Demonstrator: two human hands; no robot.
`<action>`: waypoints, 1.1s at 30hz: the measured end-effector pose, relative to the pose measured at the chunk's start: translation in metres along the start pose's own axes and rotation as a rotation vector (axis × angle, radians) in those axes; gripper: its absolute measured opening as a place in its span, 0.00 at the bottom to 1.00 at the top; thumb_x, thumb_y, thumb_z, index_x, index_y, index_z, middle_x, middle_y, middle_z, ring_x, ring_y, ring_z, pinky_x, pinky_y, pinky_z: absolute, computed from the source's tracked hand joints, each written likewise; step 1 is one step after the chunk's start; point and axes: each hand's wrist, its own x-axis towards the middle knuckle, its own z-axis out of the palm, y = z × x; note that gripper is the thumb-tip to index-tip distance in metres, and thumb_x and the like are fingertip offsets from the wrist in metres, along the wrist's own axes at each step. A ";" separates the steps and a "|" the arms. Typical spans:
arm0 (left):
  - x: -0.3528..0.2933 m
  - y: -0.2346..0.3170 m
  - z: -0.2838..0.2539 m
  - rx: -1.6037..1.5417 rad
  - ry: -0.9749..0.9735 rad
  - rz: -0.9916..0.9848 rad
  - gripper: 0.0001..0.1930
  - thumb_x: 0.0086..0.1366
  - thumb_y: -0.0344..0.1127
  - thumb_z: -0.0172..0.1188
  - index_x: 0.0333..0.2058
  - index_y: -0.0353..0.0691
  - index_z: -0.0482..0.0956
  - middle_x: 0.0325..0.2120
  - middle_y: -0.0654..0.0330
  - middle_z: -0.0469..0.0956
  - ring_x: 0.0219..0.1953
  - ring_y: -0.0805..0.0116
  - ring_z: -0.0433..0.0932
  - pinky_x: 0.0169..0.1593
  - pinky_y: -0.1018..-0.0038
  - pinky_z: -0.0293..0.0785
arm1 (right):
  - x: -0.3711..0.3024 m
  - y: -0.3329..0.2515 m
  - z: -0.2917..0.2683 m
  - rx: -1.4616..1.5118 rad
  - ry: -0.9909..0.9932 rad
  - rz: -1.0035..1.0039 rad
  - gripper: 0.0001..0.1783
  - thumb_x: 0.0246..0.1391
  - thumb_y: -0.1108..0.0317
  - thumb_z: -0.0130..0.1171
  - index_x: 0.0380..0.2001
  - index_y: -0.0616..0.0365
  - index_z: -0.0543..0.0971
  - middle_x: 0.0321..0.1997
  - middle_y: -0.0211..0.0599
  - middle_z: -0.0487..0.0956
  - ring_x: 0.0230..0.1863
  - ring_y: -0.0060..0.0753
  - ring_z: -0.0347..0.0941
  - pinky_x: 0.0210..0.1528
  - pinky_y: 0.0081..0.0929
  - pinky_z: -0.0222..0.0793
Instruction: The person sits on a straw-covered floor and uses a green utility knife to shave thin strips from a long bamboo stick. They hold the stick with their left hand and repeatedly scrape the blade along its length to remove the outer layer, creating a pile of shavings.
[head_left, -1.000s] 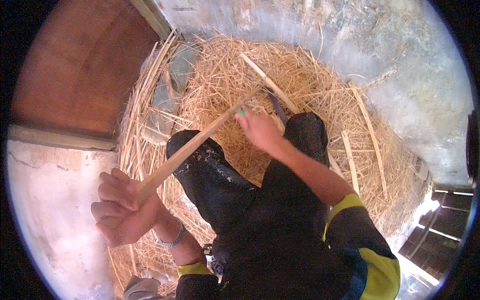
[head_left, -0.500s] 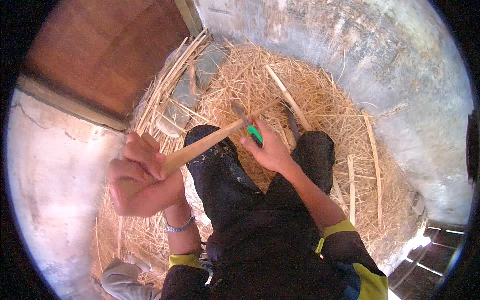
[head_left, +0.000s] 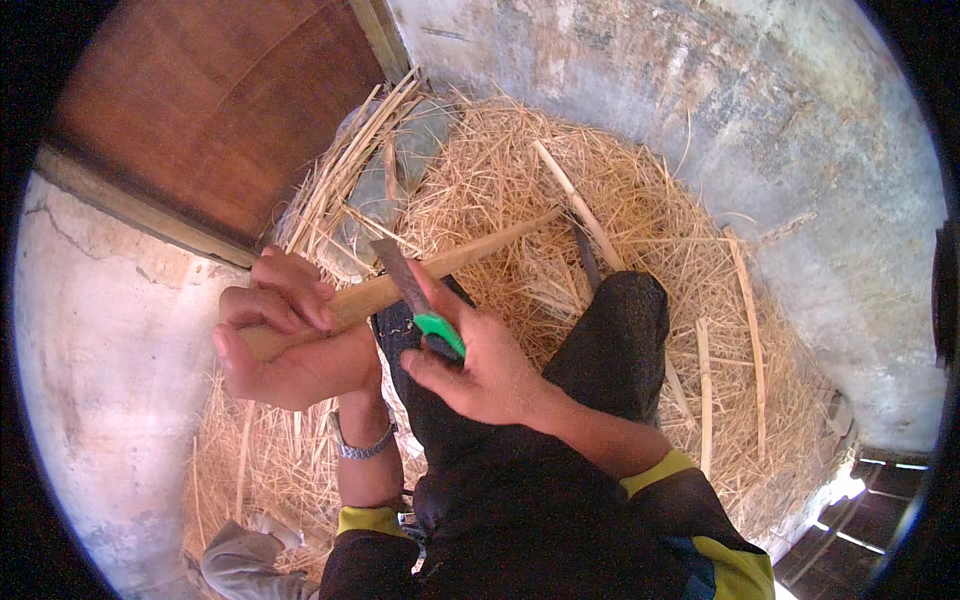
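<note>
A bamboo strip (head_left: 480,248) held slantwise above the lap, a green-handled knife (head_left: 413,292) across it.
The left hand (head_left: 300,370) is closed round the strip's near end; the right hand (head_left: 490,365) is clamped on the knife handle, its blade crossing the strip just beyond the left fingers, though whether the edge bites cannot be told; the strip's far end lies by a pale loose strip (head_left: 570,190) among straw-like shavings (head_left: 500,150); work on the held piece looks under way rather than finished, and the deep litter suggests much cutting is done; two slim strips (head_left: 748,340) lie to the right, whether worked or waiting unclear, so what is left cannot be counted.
</note>
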 end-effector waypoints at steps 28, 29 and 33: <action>0.005 0.037 -0.004 1.002 0.043 0.294 0.14 0.60 0.37 0.56 0.19 0.33 0.73 0.14 0.59 0.72 0.15 0.76 0.69 0.20 0.83 0.66 | 0.008 0.019 -0.025 -0.172 0.322 0.016 0.15 0.55 0.60 0.48 0.36 0.62 0.63 0.20 0.52 0.72 0.24 0.53 0.72 0.24 0.44 0.64; 0.003 0.040 -0.008 1.019 0.039 0.279 0.19 0.62 0.41 0.53 0.18 0.32 0.73 0.15 0.57 0.72 0.15 0.74 0.69 0.19 0.82 0.66 | 0.000 0.020 -0.020 -0.235 0.239 -0.012 0.14 0.56 0.62 0.47 0.35 0.62 0.61 0.21 0.54 0.72 0.24 0.55 0.72 0.24 0.46 0.65; 0.001 0.053 -0.019 0.984 -0.130 0.313 0.24 0.63 0.47 0.48 0.18 0.30 0.72 0.14 0.55 0.71 0.09 0.70 0.67 0.10 0.79 0.61 | -0.029 0.000 0.004 -0.223 0.062 -0.004 0.13 0.56 0.66 0.47 0.40 0.63 0.63 0.27 0.55 0.73 0.31 0.58 0.72 0.30 0.44 0.67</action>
